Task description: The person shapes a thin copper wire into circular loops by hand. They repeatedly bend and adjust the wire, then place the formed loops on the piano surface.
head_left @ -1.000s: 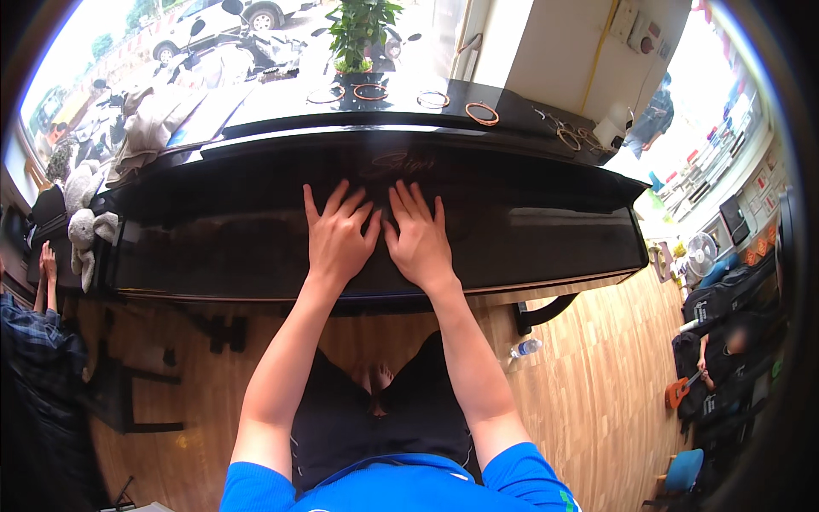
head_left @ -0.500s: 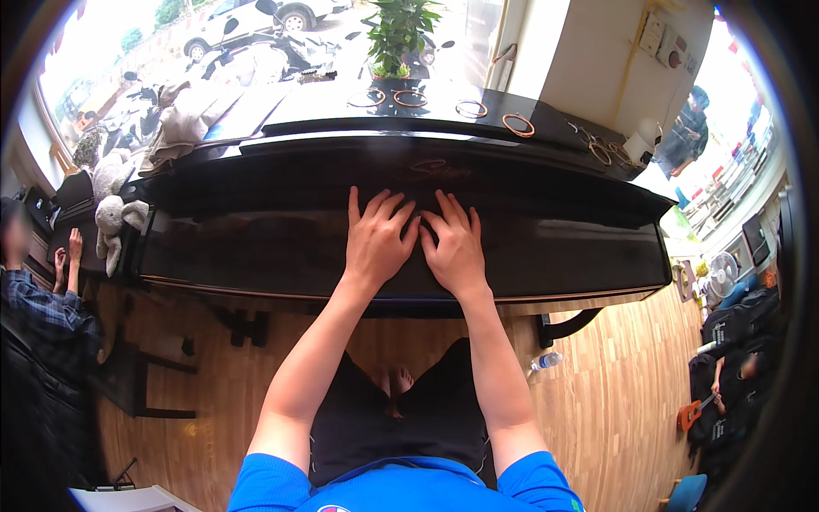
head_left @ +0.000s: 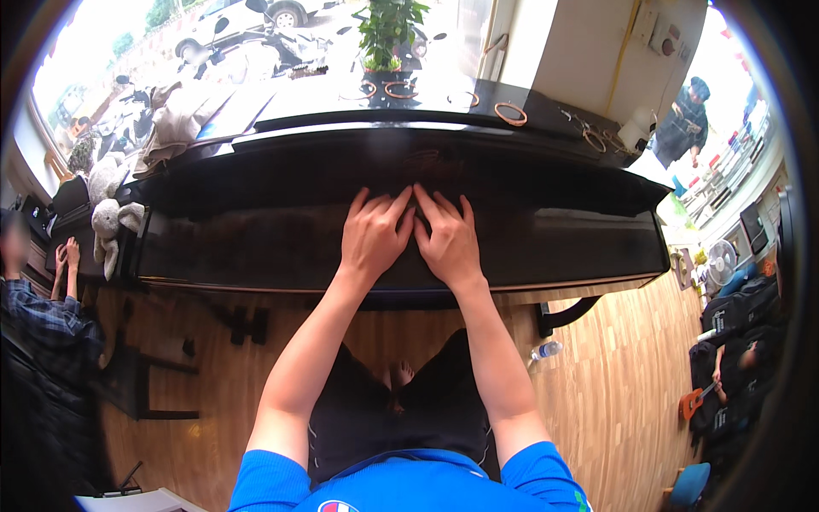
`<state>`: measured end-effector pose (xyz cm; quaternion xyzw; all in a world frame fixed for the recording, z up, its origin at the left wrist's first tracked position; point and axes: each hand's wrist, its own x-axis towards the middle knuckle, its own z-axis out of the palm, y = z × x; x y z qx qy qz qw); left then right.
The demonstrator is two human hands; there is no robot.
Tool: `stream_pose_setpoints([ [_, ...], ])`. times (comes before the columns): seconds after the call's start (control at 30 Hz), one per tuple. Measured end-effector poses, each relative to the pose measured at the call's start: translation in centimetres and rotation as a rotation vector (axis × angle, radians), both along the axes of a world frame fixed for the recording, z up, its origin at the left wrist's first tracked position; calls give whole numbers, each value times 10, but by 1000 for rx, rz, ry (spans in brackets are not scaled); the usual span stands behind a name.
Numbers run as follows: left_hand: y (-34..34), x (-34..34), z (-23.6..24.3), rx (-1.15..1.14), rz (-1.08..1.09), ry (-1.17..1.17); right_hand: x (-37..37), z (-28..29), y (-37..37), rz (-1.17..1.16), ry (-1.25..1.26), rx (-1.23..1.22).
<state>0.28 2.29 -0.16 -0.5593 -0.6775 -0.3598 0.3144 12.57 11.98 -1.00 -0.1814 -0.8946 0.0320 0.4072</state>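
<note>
A black upright piano (head_left: 256, 243) with its lid down spans the view in front of me. Both hands lie palm down near the middle of the lid. On the left, my left hand (head_left: 374, 235) is open, its fingers stretched toward the piano's back. Beside it, my right hand (head_left: 448, 237) is open in the same way. The two index fingertips meet or nearly meet, and the thumbs lie close together. Neither hand holds anything. The lid covers the keys.
Several thin copper-coloured rings (head_left: 511, 113), a potted plant (head_left: 388, 38) and grey cloth (head_left: 179, 119) sit on the piano top. A plush toy (head_left: 107, 218) is at its left end. A bottle (head_left: 547, 350) lies on the floor. Other people are at far left and right.
My index fingers have come together at their tips, and the outer fingers are drawn in a little. The view has shifted slightly. Another person shows more fully at the upper right.
</note>
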Motion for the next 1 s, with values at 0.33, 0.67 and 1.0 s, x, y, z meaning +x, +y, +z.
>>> stream_pose_setpoints([
  [0.33,0,1,-2,2,-55,-14,0,2,-1,-5,42,-34],
  [0.67,-1,0,-4,22,27,120,-1,-1,-4,-88,-1,32],
  [1.0,-2,3,-6,-121,74,-35,-1,4,-3,-117,77,200],
])
